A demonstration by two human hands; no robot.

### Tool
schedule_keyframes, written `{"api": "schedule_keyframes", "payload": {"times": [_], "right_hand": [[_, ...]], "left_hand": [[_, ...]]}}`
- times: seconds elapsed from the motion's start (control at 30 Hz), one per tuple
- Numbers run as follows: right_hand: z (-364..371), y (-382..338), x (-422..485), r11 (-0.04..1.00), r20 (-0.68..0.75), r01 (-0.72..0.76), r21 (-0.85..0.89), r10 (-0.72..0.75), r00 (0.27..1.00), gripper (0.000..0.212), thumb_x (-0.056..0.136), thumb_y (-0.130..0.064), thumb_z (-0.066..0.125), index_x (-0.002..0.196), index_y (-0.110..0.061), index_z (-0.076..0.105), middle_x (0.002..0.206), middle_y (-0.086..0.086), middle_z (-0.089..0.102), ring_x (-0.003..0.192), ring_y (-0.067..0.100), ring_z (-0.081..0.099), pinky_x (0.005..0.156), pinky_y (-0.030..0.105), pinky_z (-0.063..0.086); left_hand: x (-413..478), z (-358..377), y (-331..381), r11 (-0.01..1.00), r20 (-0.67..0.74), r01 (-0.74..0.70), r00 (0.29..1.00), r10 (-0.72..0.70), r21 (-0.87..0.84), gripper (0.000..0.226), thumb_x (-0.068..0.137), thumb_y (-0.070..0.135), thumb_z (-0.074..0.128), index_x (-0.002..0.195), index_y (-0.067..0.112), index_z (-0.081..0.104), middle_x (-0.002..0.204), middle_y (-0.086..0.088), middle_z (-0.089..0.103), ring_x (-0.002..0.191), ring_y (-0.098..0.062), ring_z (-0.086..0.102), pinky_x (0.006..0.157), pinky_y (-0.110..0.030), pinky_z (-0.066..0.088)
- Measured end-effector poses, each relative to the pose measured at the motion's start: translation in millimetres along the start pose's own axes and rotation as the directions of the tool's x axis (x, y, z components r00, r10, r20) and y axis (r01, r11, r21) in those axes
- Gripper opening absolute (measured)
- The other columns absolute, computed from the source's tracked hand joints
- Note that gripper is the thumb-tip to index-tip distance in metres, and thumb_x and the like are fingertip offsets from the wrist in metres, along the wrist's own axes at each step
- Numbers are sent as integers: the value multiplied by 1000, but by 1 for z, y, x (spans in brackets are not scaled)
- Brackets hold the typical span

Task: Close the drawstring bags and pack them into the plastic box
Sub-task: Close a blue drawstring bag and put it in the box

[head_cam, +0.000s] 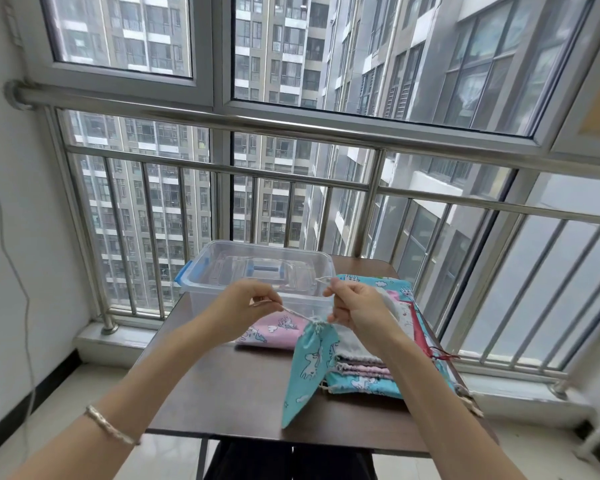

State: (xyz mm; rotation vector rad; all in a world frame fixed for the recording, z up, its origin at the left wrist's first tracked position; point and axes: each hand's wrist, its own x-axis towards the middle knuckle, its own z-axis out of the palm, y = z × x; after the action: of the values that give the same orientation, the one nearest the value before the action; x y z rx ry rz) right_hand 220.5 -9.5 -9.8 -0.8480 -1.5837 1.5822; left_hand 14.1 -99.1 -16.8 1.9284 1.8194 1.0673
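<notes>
- Head view: a clear plastic box (257, 271) with blue latches is seen at the far left part of a dark table (222, 393); a clear lid with a blue handle (265, 270) appears to lie on or in it, which of the two cannot be told, and no bags are seen inside.
- A turquoise drawstring bag (309, 365) with white unicorn prints is held above the table, between the hands and nearer than the box.
- Its long axis is tilted: the gathered mouth (315, 322) points up and slightly right, and the bottom corner points down and left, toward the table's near edge.
- One end of the pale cord (297, 313) is pinched by the left hand (246, 308), whose fingers are curled closed on it; a bracelet (110, 426) is worn on that forearm.
- The other cord end is gripped by the right hand (355, 306), also clenched, with the cord drawn taut to both sides of the mouth.
- A pink unicorn bag (274, 332) is laid flat just in front of the box.
- A stack of further bags (371, 368) is piled at the right of the table, behind the held bag.
</notes>
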Motion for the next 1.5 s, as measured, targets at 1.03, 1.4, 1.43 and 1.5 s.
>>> {"api": "schedule_keyframes", "payload": {"times": [1.03,1.4,1.43,1.5], "right_hand": [[15,-9,-8,947,180,67,-314,-10,984,42,92,-30,61,52,-21,62,60,0,58,67,18,50,91,48,48],[10,-11,-12,955,111,43,-292,-11,994,18,89,-21,65,83,-8,76,90,17,73,84,14,61,86,25,45],[10,-11,-12,953,124,54,-298,-18,992,18,90,-20,65,85,-6,75,84,12,72,83,12,62,81,18,47],[12,-10,-11,949,149,88,-302,-44,988,19,90,-16,65,89,0,74,76,8,70,77,9,63,75,14,49]], "left_hand": [[9,12,18,895,-34,108,990,-136,-433,21,76,17,75,92,4,73,83,-10,75,77,-22,73,72,-28,59],[-17,-7,-8,794,38,291,946,-321,-534,6,86,5,68,86,0,70,77,-13,73,70,-17,68,71,-23,58],[-18,-8,-9,824,67,304,948,-311,-477,6,86,6,68,86,1,70,79,-12,73,73,-18,68,74,-24,56],[-17,-9,-7,909,110,289,957,-268,-302,9,84,11,70,91,7,71,85,-6,75,80,-13,69,80,-23,54]]}}
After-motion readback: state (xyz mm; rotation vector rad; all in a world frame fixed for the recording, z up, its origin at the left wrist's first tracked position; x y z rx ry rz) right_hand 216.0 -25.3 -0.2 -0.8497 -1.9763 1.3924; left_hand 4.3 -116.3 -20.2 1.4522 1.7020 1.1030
